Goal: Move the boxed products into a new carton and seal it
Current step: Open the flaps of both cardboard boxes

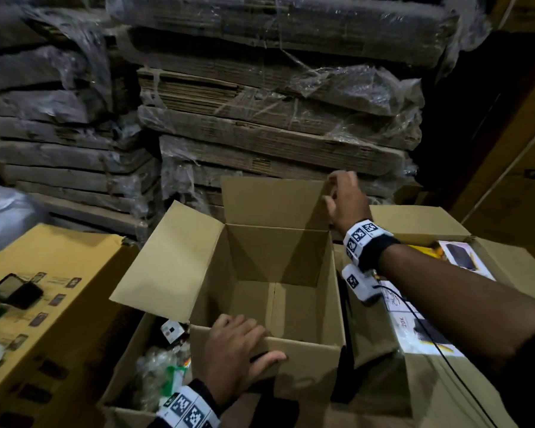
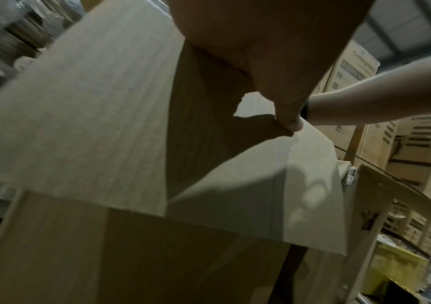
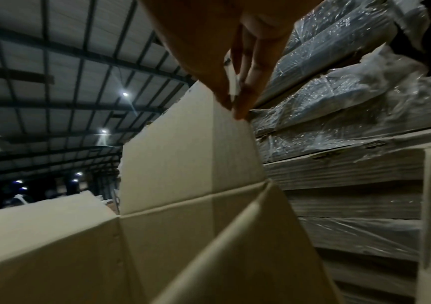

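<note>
My left hand (image 1: 235, 350) curls over the near wall of the new carton (image 1: 294, 304), fingers hooked inside the rim and thumb along the outside, which I judge pins the carton in place while I square it up. My right hand (image 1: 345, 200) pinches the top corner of the far flap (image 1: 272, 199), keeping it upright so the mouth is wide for loading; the inside looks bare. The boxed products (image 1: 414, 322) wait in the open carton just to the right, under my forearm, close enough to transfer without stepping.
</note>
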`<state>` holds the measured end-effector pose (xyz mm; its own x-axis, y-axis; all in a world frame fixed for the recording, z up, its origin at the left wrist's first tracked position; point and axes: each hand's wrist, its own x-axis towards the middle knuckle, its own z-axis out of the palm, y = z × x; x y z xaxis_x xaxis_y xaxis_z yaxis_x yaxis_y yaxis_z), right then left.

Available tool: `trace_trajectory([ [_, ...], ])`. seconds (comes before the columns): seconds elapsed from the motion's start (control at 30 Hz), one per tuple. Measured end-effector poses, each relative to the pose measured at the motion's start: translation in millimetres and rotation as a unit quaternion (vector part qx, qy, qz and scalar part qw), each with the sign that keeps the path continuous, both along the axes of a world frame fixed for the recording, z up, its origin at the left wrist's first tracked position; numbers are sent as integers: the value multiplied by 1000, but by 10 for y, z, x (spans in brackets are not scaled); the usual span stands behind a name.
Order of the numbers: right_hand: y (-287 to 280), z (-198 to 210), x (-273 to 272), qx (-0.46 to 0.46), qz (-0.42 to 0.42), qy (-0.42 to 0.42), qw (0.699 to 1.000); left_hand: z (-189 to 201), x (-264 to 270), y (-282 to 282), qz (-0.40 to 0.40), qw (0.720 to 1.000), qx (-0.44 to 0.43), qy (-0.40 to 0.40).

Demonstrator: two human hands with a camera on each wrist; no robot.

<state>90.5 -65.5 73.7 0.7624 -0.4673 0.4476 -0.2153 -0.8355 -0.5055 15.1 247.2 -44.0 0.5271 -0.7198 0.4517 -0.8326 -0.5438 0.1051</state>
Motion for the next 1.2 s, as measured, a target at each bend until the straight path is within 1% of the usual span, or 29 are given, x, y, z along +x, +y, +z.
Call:
trace_trajectory([
  [0.03, -33, -47, 51, -19, -10, -2, 1000, 1, 3, -5, -2, 1000, -5, -1],
  [0.07, -82, -105, 85, -58, -22, -2, 998, 7, -2, -9, -4, 1000, -8, 0],
  [0.13, -167, -227, 145, -176, -22, 20, 984, 14, -3, -7, -7, 1000, -13, 6],
  [0.17, -192, -292, 168, -222, -7, 61, 973, 11, -1, -4, -10, 1000, -14, 9],
  [0.2, -197, -361, 198, -243, 23, 123, 962, 10, 6, -1, -13, 1000, -12, 13],
  [0.23, -187, -434, 224, -246, 58, 192, 948, 10, 9, 0, -15, 1000, -11, 17],
  [0.3, -121, -544, 228, -198, 128, 325, 916, 7, 25, -5, -14, 1000, -4, 22],
  [0.33, -90, -589, 214, -168, 155, 372, 900, 4, 30, -8, -10, 1000, 1, 25],
  [0.37, -82, -624, 201, -140, 160, 391, 895, -5, 36, -12, -7, 1000, 4, 27],
  [0.47, -135, -660, 194, -102, 132, 401, 901, -22, 61, -27, -3, 1000, 3, 26],
  [0.53, -173, -678, 190, -51, 116, 393, 911, -3, 74, -37, -3, 1000, 4, 24],
  [0.6, -203, -640, 159, 5, 111, 353, 929, 36, 68, -39, -9, 999, 7, 44],
  [0.73, -299, -355, -30, 76, 109, 200, 971, 146, 62, 7, -32, 990, 10, 136],
  [0.77, -348, -259, -127, 123, 118, 156, 973, 185, 82, 11, -40, 986, 3, 159],
  [0.83, -388, -62, -353, 230, 140, 82, 960, 287, 138, 45, -38, 980, -17, 196],
  [0.87, -402, 54, -517, 255, 147, 56, 954, 354, 145, 18, -34, 977, -26, 208],
  [0.97, -394, 337, -1017, 266, 161, 12, 950, 593, 90, -111, -37, 975, -56, 210],
  [1.03, -426, 442, -1377, 266, 151, -9, 952, 778, 4, -252, -65, 975, -56, 207],
  [1.13, -520, 437, -1889, 238, 113, 9, 965, 1009, -116, -434, -123, 968, -27, 216],
  [1.2, -608, 320, -2196, 174, 65, 50, 981, 1132, -204, -509, -164, 960, -23, 225],
])
